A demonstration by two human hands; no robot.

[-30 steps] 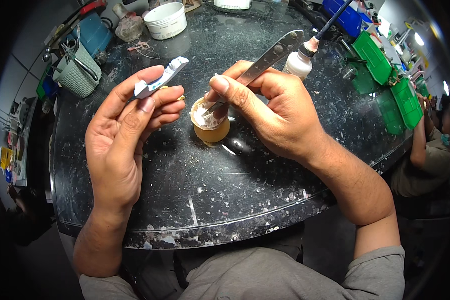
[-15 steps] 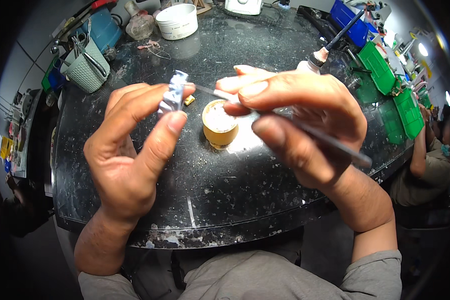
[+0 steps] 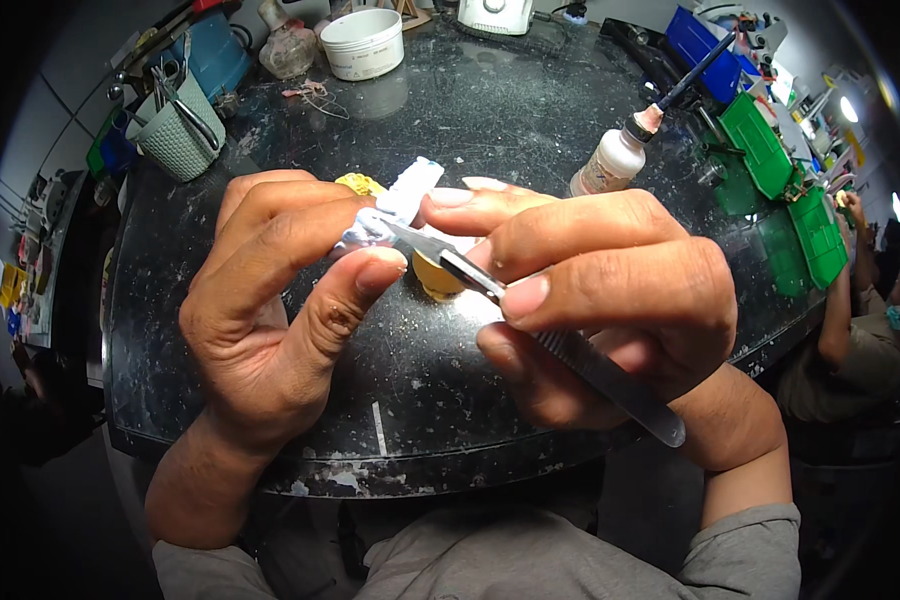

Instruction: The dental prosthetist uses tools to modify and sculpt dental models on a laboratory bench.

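My left hand (image 3: 270, 270) pinches a small knobbly pale blue-white piece (image 3: 410, 192) between thumb and fingers, raised over the bench. My right hand (image 3: 620, 265) grips a scalpel (image 3: 610, 385) with a flat grey metal handle. Its blade points up and left, and the tip lies against the piece or just over it; contact is hard to tell. One fingertip of my right hand is close to the far end of the piece. Below both hands, a yellow cup (image 3: 434, 284) with a bright whitish top is partly hidden. A small yellow object (image 3: 358, 183) shows behind my left fingers.
A white bottle (image 3: 613, 162) with a dark stick at its top stands beyond my right hand. Back left are a woven tool basket (image 3: 178, 140) and a white tub (image 3: 363, 45). Green bins (image 3: 755, 145) line the right side of the black bench (image 3: 470, 130). Another person sits far right.
My right hand has turned and come nearer, bringing the scalpel blade onto or over the piece. My left hand has tilted the piece up and to the right. The white bottle is now more visible.
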